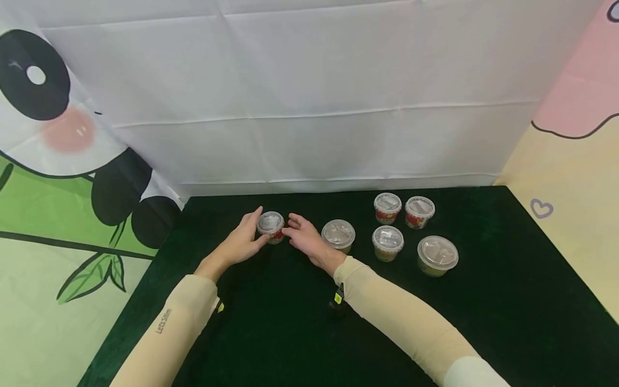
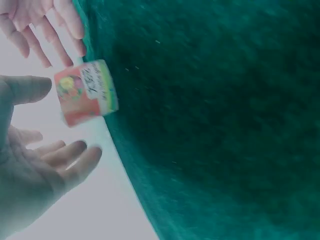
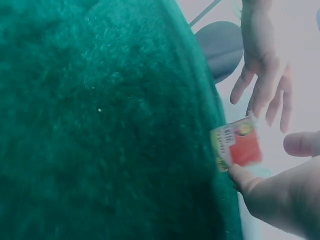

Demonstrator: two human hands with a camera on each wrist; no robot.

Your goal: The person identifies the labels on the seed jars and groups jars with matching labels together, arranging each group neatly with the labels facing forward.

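A small clear tub with a lid and a red label (image 1: 272,226) stands upright on the dark green cloth between my two hands. My left hand (image 1: 242,242) is at its left side, thumb and fingers spread around it; in the left wrist view a gap shows between the fingers and the tub (image 2: 87,92). On the other side is my right hand (image 1: 308,238), its fingers loosely extended. The right wrist view shows one right-hand digit (image 3: 242,179) at the tub's edge; whether it presses there I cannot tell. Neither hand grips the tub.
Right of my right hand stands a wider lidded tub (image 1: 338,234). Farther right are two red-labelled tubs (image 1: 387,207) (image 1: 419,212), a small tub (image 1: 388,242) and another wide tub (image 1: 437,253). A white cloth wall (image 1: 314,150) rises behind the green table (image 1: 290,333).
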